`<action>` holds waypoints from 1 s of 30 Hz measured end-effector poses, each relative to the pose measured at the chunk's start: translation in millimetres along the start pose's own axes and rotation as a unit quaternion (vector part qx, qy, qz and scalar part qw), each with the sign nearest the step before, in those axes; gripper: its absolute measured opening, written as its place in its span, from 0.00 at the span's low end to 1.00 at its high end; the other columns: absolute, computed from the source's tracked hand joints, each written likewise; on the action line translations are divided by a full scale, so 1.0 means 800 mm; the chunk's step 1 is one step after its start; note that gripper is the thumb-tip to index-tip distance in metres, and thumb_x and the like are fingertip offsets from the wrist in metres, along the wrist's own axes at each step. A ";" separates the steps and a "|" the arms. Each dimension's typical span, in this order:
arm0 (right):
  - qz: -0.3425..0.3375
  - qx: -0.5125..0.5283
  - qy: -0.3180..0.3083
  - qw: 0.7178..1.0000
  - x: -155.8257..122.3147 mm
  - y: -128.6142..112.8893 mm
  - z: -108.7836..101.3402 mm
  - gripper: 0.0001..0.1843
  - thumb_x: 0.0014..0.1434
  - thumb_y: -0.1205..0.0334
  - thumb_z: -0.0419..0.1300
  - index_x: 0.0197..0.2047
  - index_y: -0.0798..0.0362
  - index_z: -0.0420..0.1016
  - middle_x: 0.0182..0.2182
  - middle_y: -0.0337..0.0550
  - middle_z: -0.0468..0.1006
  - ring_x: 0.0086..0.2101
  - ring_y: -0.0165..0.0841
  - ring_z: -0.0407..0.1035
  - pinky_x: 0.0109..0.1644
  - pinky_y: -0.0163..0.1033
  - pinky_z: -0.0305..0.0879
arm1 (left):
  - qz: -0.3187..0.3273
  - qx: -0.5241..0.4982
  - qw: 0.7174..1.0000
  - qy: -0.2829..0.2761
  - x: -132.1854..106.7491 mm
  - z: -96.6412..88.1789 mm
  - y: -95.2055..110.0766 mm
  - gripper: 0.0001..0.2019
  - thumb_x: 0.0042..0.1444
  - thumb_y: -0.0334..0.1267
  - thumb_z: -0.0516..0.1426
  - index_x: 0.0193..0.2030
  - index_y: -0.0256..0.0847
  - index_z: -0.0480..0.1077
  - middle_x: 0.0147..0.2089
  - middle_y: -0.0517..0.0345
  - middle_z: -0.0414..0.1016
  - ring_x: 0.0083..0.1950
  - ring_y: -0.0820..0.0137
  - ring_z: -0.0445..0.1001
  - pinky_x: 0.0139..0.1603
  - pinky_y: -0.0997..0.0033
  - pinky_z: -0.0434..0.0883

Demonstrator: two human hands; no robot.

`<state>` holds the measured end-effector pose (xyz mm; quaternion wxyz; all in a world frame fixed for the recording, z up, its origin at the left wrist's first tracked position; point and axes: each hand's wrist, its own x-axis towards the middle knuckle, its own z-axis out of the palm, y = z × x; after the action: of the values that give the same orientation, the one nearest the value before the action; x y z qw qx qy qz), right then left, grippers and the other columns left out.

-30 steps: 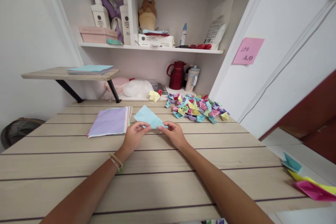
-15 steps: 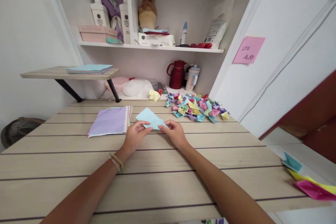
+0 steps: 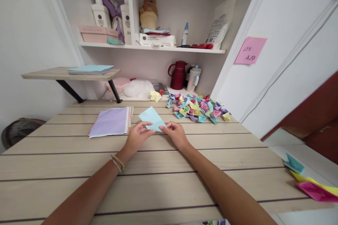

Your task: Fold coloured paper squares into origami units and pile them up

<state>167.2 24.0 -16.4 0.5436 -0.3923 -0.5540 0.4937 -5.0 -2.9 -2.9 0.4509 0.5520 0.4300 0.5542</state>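
Observation:
A light blue sheet of origami paper, partly folded, is held between both hands above the wooden table. On its lower left side, my left hand pinches the edge with thumb and fingers. At the lower right corner my right hand is closed on the same paper, thumb on top. Left of my hands lies a stack of square paper with a purple sheet uppermost. Beyond my right hand sits a heap of small folded paper boats in many colours.
A yellow folded paper piece stands at the table's back edge. Blue, yellow and pink paper boats lie at the right edge. A small raised shelf bears more blue paper. A red jug and a bottle stand behind.
The right corner of the blue paper has been turned in, so the sheet looks narrower and more square. Both hands stay nearly in place, still gripping it.

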 end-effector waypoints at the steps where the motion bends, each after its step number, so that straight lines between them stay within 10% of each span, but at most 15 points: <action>1: -0.003 0.001 0.006 1.000 0.000 0.000 0.000 0.17 0.37 0.51 0.68 0.20 0.54 0.69 0.18 0.36 0.71 0.21 0.27 0.61 0.26 0.33 0.56 | -0.004 -0.001 1.000 -0.007 0.000 0.000 0.000 0.15 0.39 0.36 0.64 0.36 0.36 0.70 0.31 0.55 0.78 0.36 0.67 0.76 0.41 0.69 0.71; 13: 0.005 0.005 0.031 0.999 -0.004 0.000 0.007 0.17 0.36 0.52 0.68 0.19 0.55 0.67 0.18 0.36 0.71 0.21 0.27 0.63 0.27 0.34 0.59 | -0.018 -0.004 0.999 0.038 0.005 0.002 -0.003 0.12 0.41 0.40 0.63 0.27 0.36 0.67 0.24 0.56 0.76 0.30 0.66 0.77 0.37 0.67 0.73; 22: 0.031 0.073 0.036 0.996 -0.005 -0.002 0.012 0.25 0.34 0.53 0.70 0.33 0.53 0.66 0.18 0.36 0.74 0.20 0.30 0.68 0.27 0.36 0.66 | 0.031 -0.049 0.997 0.051 0.003 0.006 -0.003 0.22 0.43 0.38 0.63 0.35 0.44 0.51 0.23 0.67 0.71 0.29 0.66 0.78 0.34 0.66 0.74; 30: 0.022 0.051 -0.017 0.998 -0.006 0.001 0.012 0.18 0.36 0.55 0.69 0.29 0.56 0.72 0.21 0.39 0.76 0.23 0.30 0.69 0.31 0.36 0.67 | -0.003 -0.083 0.996 0.020 0.001 0.008 -0.008 0.43 0.38 0.34 0.65 0.58 0.42 0.43 0.38 0.54 0.75 0.36 0.66 0.77 0.39 0.65 0.74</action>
<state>158.1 18.3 -17.6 0.5424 -0.3678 -0.5286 0.5396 1.9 -0.7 -8.5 0.4880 0.5002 0.3933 0.5975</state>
